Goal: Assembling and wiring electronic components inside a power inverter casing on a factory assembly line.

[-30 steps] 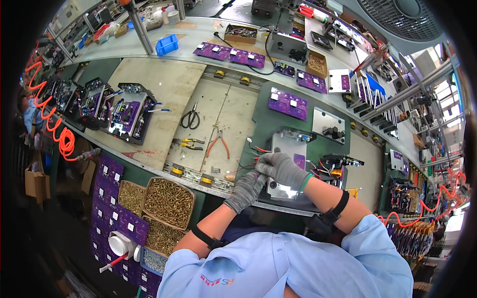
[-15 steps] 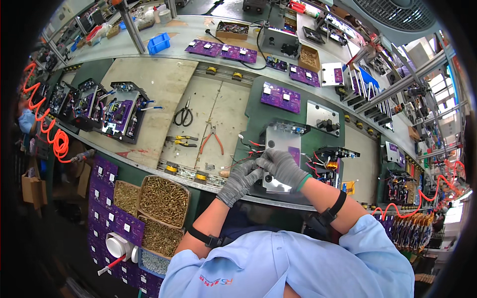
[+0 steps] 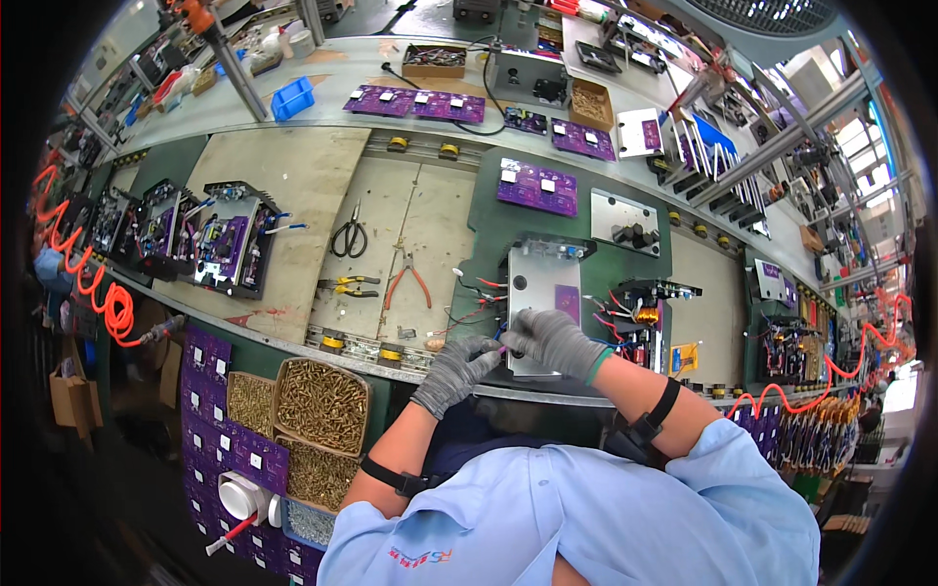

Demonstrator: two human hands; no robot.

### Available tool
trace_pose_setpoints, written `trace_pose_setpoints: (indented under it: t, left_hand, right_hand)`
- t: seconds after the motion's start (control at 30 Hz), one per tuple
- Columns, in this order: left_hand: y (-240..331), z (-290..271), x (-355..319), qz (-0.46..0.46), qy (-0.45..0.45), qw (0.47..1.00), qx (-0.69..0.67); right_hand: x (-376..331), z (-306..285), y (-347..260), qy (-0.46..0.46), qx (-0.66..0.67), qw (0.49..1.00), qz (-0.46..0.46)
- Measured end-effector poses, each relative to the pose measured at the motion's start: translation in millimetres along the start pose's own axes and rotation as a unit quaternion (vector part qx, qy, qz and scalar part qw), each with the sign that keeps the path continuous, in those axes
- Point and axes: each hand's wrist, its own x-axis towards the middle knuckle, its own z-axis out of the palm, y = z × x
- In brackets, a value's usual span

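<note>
A silvery metal plate with round holes (image 3: 532, 283) lies on the green board in front of me, a dark circuit assembly along its far end. Red, white and black wires (image 3: 481, 293) stick out on its left. My left hand (image 3: 454, 376), in a grey glove, is closed at the plate's near left corner. My right hand (image 3: 553, 342), also gloved, curls over the plate's near end. Their fingertips almost meet around something small and pinkish, too small to make out. Right of the plate stands an open circuit assembly with a copper coil (image 3: 645, 315).
Scissors (image 3: 349, 234), yellow-handled pliers (image 3: 350, 286) and red-handled pliers (image 3: 406, 281) lie to the left. Boxes of brass screws (image 3: 322, 405) stand nearer me, beside a white pot with a brush (image 3: 239, 496). Finished-looking circuit assemblies (image 3: 230, 239) sit far left; purple boards (image 3: 537, 188) lie beyond.
My hands have drawn slightly apart and lower, the left one moving left and towards me. More of the plate's near end shows. The whole view has shifted a little.
</note>
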Motion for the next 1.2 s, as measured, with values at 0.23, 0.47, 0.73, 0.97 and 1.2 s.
trace_pose_setpoints:
  t: [0.23, 0.47, 0.73, 0.97, 1.2]
  left_hand:
    - [-21.3, -5.0, 26.6, -0.057, -0.048, 0.993, 0.096]
    - [-33.2, 1.9, 42.6, -0.003, -0.142, 0.989, 0.038]
    - [-39.3, 6.4, 42.7, -0.019, -0.188, 0.978, -0.087]
    - [-54.7, 14.4, 43.8, -0.048, -0.166, 0.968, -0.180]
    - [-49.0, 16.8, 49.0, -0.024, -0.182, 0.974, -0.131]
  right_hand:
    - [-24.9, -10.5, 31.9, -0.105, -0.102, 0.989, -0.035]
    - [-19.3, -4.1, 33.9, -0.104, -0.142, 0.983, -0.053]
    - [-14.6, -9.7, 26.9, -0.137, -0.136, 0.980, -0.047]
    - [-14.5, -8.5, 29.2, -0.146, -0.098, 0.984, -0.027]
    - [-15.2, -7.5, 29.9, -0.143, -0.107, 0.983, -0.029]
